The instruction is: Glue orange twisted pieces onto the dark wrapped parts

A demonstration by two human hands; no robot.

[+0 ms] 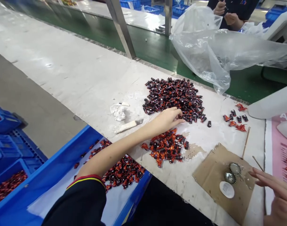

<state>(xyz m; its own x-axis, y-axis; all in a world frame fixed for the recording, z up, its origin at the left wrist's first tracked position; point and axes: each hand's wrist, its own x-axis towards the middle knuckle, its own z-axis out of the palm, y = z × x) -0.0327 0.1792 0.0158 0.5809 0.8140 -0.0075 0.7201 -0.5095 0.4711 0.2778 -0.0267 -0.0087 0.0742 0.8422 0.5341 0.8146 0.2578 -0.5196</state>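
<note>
My left hand (169,120) reaches over the table at the near edge of a big heap of small black cup-like pieces (173,94) with orange-red rims. Its fingers are curled, thumb and forefinger slightly apart, and nothing shows between them. Just below it lies a smaller pile of black pieces with orange, petal-like parts (168,146). At the right edge my right hand (276,191) has its fingers stretched forward around a thin stick (257,163), partly hidden behind them. Beside that hand is a brown cardboard sheet (211,169) bearing two metal bottle caps (235,169) and a white disc (227,189).
A knife (129,126) and crumpled white material (118,112) lie left of the heap. Another stick (245,142) rests by the cardboard; several loose pieces (239,119) lie above. A blue bin (51,175) stands below. Clear plastic (211,47) hangs opposite, near another person's hands (230,18).
</note>
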